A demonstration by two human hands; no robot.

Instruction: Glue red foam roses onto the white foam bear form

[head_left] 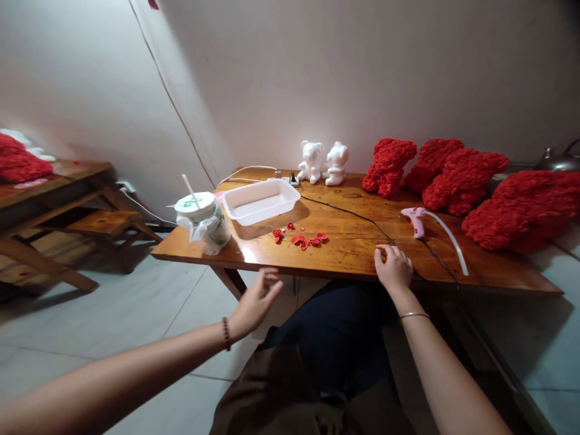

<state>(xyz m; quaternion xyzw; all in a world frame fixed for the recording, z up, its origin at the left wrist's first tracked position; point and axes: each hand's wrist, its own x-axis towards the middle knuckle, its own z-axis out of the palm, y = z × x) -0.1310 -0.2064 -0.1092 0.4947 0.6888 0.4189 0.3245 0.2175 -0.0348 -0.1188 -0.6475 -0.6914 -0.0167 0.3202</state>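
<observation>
Two empty grips, left hand (pixel 256 302) spread midair, right hand (pixel 393 269) loosely curled at the table edge (pixel 344 269), glue gun (pixel 415 221) apparently pointing left.

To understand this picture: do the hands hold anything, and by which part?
Nothing: the left hand is open in the air; the right hand curls empty at the table edge.

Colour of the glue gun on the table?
The plastic hot glue gun is pale pink, best seen in the head view.

Head-worn camera, first-person, close, looking forward and down at the left hand (pixel 256 302), right hand (pixel 393 269) and surface (pixel 348 260) ahead.
</observation>
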